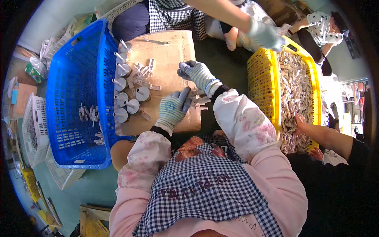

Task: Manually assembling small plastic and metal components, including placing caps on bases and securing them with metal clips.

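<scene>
Clock directions are read from the left hand, with 12 at the top of the view.

A few clear plastic pieces (203, 100) lie at 3 o'clock, near the right edge of the cardboard surface (173, 51) and just beside the left hand (172, 107). That hand is gloved and palm down, its fingers loosely straightened; whether it grips a piece I cannot tell. The right hand (197, 74), also gloved, is at 1 o'clock, thumb and fingers drawn nearly together; anything between them is hidden.

The step in hand looks like sorting or handling the small pieces. The next move seems to call for a clear fingertip pinch on 1 piece, the wrists kept apart.

Farther out, a loose pile (141, 76) of similar pieces sits at 11 o'clock, with stemmed discs (133, 106) standing at 9 to 10. A flat metal tool (156, 41) lies near 12. The blue basket (69, 87) is at 9, the yellow basket (264, 83) at 3, heaped with pieces, a co-worker's bare hand (301, 125) reaching in.
</scene>
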Available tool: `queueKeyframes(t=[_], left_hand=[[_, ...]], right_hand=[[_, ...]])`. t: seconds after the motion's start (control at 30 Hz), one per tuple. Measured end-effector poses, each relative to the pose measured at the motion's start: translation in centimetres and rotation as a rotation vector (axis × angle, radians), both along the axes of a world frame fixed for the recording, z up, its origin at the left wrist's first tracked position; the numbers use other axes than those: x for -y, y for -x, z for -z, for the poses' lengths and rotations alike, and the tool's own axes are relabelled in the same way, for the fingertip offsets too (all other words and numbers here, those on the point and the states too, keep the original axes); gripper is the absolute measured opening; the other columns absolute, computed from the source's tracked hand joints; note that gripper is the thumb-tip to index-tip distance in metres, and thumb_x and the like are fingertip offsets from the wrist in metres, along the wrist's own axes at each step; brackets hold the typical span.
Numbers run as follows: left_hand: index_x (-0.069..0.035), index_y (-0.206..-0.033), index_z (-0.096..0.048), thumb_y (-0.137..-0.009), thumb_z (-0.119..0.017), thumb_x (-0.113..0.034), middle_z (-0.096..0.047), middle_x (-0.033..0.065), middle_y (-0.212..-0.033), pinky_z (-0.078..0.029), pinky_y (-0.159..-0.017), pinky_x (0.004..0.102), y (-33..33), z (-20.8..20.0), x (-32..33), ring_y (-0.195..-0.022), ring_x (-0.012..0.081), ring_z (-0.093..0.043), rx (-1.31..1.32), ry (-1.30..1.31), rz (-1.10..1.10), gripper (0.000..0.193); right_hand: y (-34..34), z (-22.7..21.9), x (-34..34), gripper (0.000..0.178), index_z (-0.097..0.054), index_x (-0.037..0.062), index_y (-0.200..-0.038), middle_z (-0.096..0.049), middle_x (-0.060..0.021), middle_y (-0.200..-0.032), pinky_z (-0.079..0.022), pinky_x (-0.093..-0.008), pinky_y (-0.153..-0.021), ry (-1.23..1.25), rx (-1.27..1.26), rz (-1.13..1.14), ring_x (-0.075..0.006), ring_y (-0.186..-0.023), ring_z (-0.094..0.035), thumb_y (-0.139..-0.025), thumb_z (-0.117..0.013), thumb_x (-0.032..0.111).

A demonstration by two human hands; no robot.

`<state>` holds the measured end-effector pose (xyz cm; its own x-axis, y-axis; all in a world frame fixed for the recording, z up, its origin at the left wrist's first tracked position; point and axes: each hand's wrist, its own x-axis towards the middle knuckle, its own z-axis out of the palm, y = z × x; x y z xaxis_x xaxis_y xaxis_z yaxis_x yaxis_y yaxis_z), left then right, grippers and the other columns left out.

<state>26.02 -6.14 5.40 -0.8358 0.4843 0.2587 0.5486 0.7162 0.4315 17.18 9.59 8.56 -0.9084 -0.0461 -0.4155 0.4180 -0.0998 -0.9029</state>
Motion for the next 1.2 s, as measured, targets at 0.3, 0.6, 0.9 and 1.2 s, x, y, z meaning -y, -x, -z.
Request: queueKeyframes(t=[0.3, 0.6, 0.9, 1.2], left_hand=[[-0.010, -0.117, -0.057, -0.083, -0.061, -0.012, -0.056, 0.0184, -0.114, -0.044, -0.091, 0.0493, 2.8, 1.4, -0.3, -0.107, 0.0395, -0.054, -0.127, -0.283, 0.178, 0.035], [-0.009, -0.131, -0.045, -0.075, -0.072, -0.019, -0.039, 0.0228, -0.141, -0.038, -0.105, 0.0520, 1.8, 0.8, -0.4, -0.127, 0.0481, -0.039, -0.027, -0.101, 0.250, 0.063], [-0.013, -0.123, -0.050, -0.078, -0.067, -0.024, -0.044, 0.0206, -0.136, -0.046, -0.096, 0.0508, 2.3, 1.8, -0.3, -0.118, 0.0454, -0.049, -0.139, 0.042, 0.257, 0.049], [-0.012, -0.116, -0.052, -0.078, -0.064, -0.019, -0.048, 0.0175, -0.131, -0.052, -0.087, 0.0462, 2.1, 2.3, -0.1, -0.114, 0.0420, -0.052, -0.265, 0.167, 0.276, 0.041]], right_hand=[[2.5, 1.5, 0.3, 0.037, -0.061, 0.0015, -0.114, -0.070, -0.0086, -0.101, -0.054, -0.0314, -0.078, 0.157, 0.108, 0.097, -0.0183, -0.090, -0.067, -0.093, -0.063, 0.031], [2.6, 1.7, 1.3, 0.037, -0.061, 0.0009, -0.112, -0.070, -0.0109, -0.101, -0.053, -0.0334, -0.084, 0.175, 0.129, 0.108, -0.0209, -0.093, -0.067, -0.092, -0.065, 0.031], [3.0, 2.2, 1.6, 0.035, -0.062, 0.0010, -0.109, -0.070, -0.0107, -0.098, -0.053, -0.0320, -0.082, 0.158, 0.119, 0.153, -0.0206, -0.090, -0.067, -0.093, -0.064, 0.031], [3.1, 2.6, 1.7, 0.041, -0.056, -0.0015, -0.117, -0.066, -0.0125, -0.103, -0.054, -0.0374, -0.089, 0.190, 0.103, 0.160, -0.0233, -0.096, -0.065, -0.092, -0.065, 0.030]])
